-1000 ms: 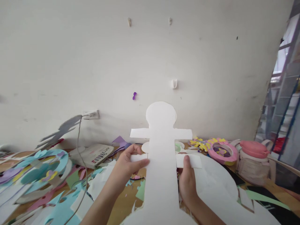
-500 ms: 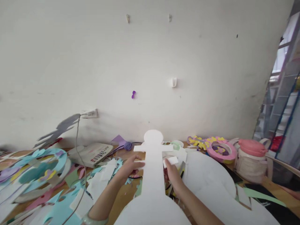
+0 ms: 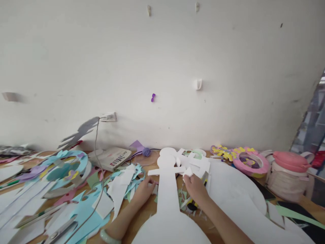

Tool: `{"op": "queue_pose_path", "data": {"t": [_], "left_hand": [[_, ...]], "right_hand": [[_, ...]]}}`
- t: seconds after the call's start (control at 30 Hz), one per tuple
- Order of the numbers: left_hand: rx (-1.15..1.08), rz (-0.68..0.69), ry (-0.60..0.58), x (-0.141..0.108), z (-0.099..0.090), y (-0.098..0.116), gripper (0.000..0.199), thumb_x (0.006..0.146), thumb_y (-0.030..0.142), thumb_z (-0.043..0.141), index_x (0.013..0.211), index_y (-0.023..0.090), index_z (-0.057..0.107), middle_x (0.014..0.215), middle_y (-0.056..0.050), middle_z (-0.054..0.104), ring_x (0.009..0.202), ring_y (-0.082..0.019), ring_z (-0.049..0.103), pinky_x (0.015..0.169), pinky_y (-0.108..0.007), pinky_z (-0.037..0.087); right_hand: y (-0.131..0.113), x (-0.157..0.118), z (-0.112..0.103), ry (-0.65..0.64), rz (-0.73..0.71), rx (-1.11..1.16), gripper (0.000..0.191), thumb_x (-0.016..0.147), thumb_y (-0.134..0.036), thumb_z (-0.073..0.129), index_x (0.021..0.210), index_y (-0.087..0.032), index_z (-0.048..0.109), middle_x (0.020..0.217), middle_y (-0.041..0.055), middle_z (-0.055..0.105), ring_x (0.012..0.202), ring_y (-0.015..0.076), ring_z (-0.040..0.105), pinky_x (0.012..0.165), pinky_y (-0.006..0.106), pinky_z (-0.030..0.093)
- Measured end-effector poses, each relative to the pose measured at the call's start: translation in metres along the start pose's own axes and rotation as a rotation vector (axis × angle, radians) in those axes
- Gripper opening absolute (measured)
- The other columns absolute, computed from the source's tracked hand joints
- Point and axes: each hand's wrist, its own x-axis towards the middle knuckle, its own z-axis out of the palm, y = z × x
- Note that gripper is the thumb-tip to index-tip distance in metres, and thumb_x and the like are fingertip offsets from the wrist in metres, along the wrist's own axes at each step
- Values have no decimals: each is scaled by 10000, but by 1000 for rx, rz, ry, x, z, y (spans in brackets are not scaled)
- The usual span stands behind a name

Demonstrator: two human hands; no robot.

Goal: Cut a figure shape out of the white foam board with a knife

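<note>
A large white foam-board-like cutout (image 3: 168, 189) lies in front of me, with a long neck, a short crossbar and a rounded top; its wide lower part runs out of the frame. Left of the neck, my left hand (image 3: 144, 189) has its fingers curled together around a small pale piece (image 3: 154, 189), mostly covered by the fingers. My right hand (image 3: 196, 189), to the right of the neck, pinches a small white piece (image 3: 188, 172) between thumb and fingers. Under the right hand is a yellow-and-black cutter (image 3: 193, 205), partly hidden.
Coloured scraps (image 3: 83, 210), scissors (image 3: 62, 231) and a blue ring (image 3: 83, 162) crowd the left. A telephone-like keypad device (image 3: 111, 158) stands by the wall, its cord hanging across. At right are a large white sheet (image 3: 233, 183), pink tape roll (image 3: 250, 164) and pink-lidded container (image 3: 289, 166).
The view has turned a little left. The cutout's top has sunk toward the table. My right hand has moved away from the neck with its white piece; my left hand has curled in more.
</note>
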Motion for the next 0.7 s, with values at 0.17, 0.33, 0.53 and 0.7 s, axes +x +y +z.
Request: {"op": "queue_pose_path", "data": {"t": [0.17,0.33,0.53,0.7], "left_hand": [[48,21,1,-1,1,1,134,798,197,565,682,239,513,772,-26,676,817,-250,634,771,-326,414],[24,35,49,0,1,1,130,792,192,551,684,239,495,728,-7,616,800,-240,599,775,-321,398],[-96,-14,94,2,5,-2,97,829,244,460,732,241,460,695,23,585,720,-201,619,687,-279,444],[-81,-88,83,5,8,-8,100,821,222,426,723,243,429,699,19,617,680,-193,614,625,-270,457]], "right_hand": [[6,4,1,-45,-30,-118,338,940,-230,414,651,-194,585,761,138,704,779,259,639,723,332,373],[13,3,12,-113,-32,-210,286,937,-232,461,796,-126,686,854,201,740,837,289,680,719,332,390],[11,-2,15,-139,-33,-296,359,895,-208,525,1235,-132,612,910,141,765,875,282,696,696,301,393],[8,-3,13,-135,-35,-349,298,960,-248,426,1108,-124,652,870,148,760,846,273,693,667,295,372]]}}
